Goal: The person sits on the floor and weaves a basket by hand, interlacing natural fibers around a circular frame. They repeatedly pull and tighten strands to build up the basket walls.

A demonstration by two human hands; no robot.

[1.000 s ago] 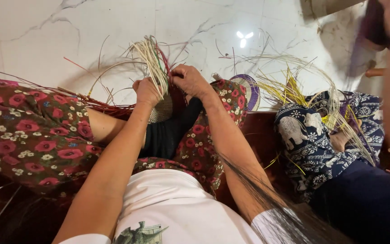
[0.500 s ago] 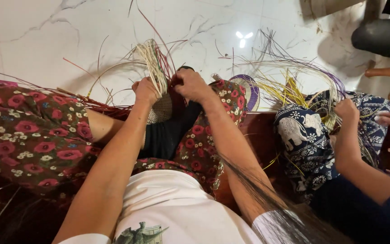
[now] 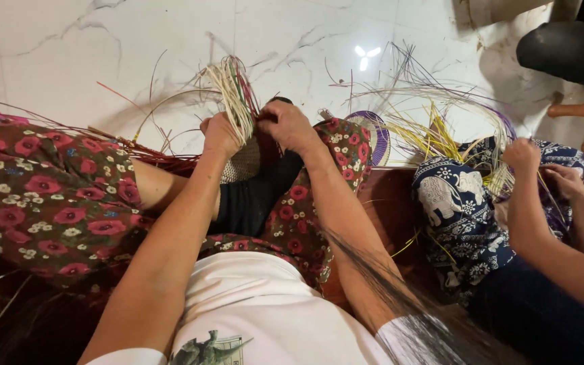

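White marble floor (image 3: 69, 61), veined in grey, is filling the upper half of the view, and the person is sitting low with knees drawn up in flowered trousers (image 3: 49, 203) so that the work is resting right between them. At twelve o'clock the left hand (image 3: 219, 135) is closing round a bundle of pale straw strands (image 3: 234, 94), its grip clamped on them and fanning them upward, probably to keep the loose ends clear of the weave. The right hand (image 3: 286, 125), just beside it at one o'clock, is pinching down where the strands are meeting the woven piece (image 3: 241, 165), fingers together on them, seemingly holding tension. That woven piece is sitting below the two hands, braced against the black-clad leg (image 3: 258, 196), which is steadying it. Thin reddish strands (image 3: 150, 152) are trailing off toward nine o'clock. At three o'clock another person, in blue patterned trousers (image 3: 454, 203), is working yellow and purple strips (image 3: 434, 132) with a hand (image 3: 522, 155) raised among them. A round purple woven disc (image 3: 376, 135) is lying on the floor between the two people.
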